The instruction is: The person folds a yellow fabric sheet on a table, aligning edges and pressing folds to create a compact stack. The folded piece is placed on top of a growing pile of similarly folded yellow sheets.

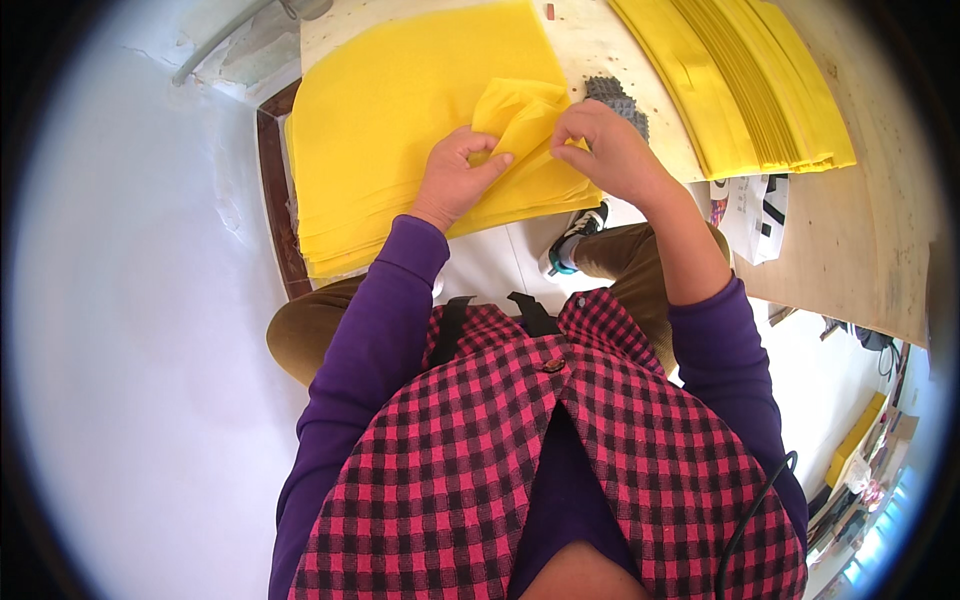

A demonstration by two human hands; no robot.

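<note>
A thin yellow fabric-like sheet [528, 128] is gathered and creased between my hands, lifted at the near right corner of a broad stack of yellow sheets [400, 85]. My left hand [462, 175] grips the sheet's left fold, its thumb lying on top and several fingers tucked out of sight under the material. On the other side, my right hand [608, 150] pinches the sheet's right edge between thumb and fingertips. Just behind the right hand lies a dark grey bumpy pad [617, 97], partly covered by that hand.
A pile of folded yellow pieces [740, 80] lies on the pale wooden table [885, 230] at the right. Below its edge sits a white bag with black print [765, 225]. A small reddish piece [550, 11] is at the far side. The white wall [140, 300] stands close on the left.
</note>
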